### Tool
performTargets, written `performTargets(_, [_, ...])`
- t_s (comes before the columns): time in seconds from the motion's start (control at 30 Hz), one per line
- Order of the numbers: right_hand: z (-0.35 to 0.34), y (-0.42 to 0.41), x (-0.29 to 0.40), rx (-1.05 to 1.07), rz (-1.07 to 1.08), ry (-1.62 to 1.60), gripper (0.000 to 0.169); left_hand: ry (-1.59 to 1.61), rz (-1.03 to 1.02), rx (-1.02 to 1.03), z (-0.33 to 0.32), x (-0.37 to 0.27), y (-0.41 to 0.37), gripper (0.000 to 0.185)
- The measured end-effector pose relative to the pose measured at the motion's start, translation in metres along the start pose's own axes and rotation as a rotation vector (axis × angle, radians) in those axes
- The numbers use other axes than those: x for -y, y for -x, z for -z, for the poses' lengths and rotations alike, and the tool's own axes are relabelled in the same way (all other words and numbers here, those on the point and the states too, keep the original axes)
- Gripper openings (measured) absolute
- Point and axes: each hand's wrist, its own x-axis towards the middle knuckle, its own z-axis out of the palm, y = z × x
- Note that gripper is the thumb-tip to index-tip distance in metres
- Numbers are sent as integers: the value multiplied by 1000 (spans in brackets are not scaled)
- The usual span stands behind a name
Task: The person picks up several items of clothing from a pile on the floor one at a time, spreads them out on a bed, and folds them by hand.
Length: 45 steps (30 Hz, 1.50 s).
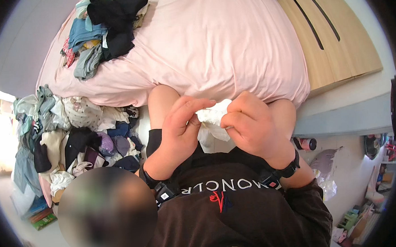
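Observation:
Both hands hold a bunched piece of white cloth (pixel 214 114) above my lap, near the edge of a bed with a pink sheet (pixel 214 49). My left hand (pixel 183 131) pinches its left end between thumb and fingers. At the right end, my right hand (pixel 251 124) grips the cloth with curled fingers. A thinner, paler part of the cloth hangs below the hands. What kind of garment or fabric it is, I cannot tell. Each wrist wears a black strap with a small device.
Folded clothes, with a black garment (pixel 117 23) on top, lie on the bed's far left. A large heap of mixed clothes (pixel 81 143) stands at the left. Beside the bed at right is a light wooden cabinet (pixel 330 26). A dark cylindrical container (pixel 305 143) lies on the right.

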Motion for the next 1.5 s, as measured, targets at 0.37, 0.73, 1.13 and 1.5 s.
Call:
performTargets(0.37, [-32, 34, -10, -112, -578, -790, 16, 959, 429, 21, -17, 22, 24, 16])
performTargets(0.73, [-25, 25, -5, -98, -257, -252, 20, 1000, 409, 3, -13, 29, 24, 14])
performTargets(1.13, [-27, 24, -8, -68, -235, -198, 17, 873, 377, 46, -5, 24, 24, 17])
performTargets(1.5, [-22, 24, -25, 18, -198, -194, 15, 177, 452, 129, 10, 6, 7, 17])
